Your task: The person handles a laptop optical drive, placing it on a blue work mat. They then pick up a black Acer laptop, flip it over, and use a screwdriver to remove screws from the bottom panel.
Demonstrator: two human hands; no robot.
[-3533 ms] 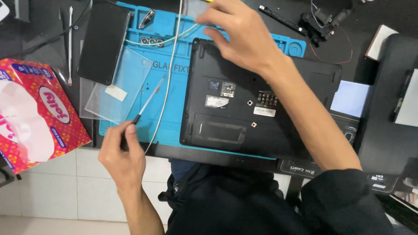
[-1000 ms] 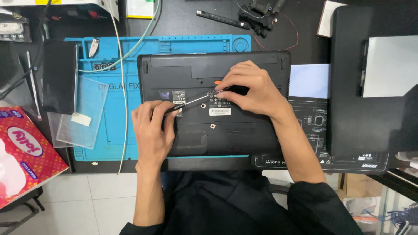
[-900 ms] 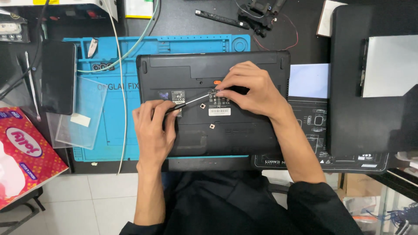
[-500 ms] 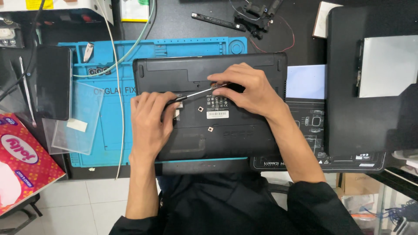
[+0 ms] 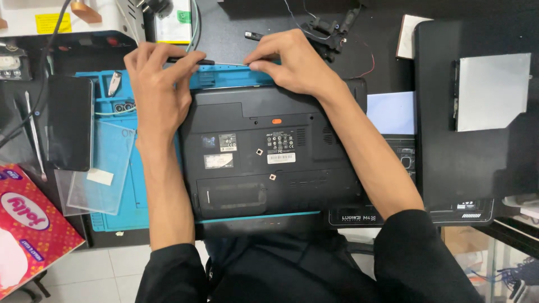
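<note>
A black laptop (image 5: 269, 157) lies bottom-up on a blue work mat (image 5: 118, 207). My left hand (image 5: 160, 90) grips the black handle of a thin screwdriver (image 5: 216, 63) just past the laptop's far left corner. The metal shaft runs to the right above the mat's far edge. My right hand (image 5: 295, 64) pinches the shaft's tip end near the laptop's far edge, fingers curled. Small stickers and an orange latch show on the laptop's underside.
A dark phone (image 5: 68, 123) and a clear plastic sheet (image 5: 101, 174) lie on the mat's left. A red tissue box (image 5: 31, 230) sits at the lower left. Tweezers (image 5: 35, 134) lie at far left. A second black laptop base with a silver drive (image 5: 491, 92) is at the right.
Both hands have moved with the screwdriver from the middle of the laptop's underside to its far edge. The view has shifted closer.
</note>
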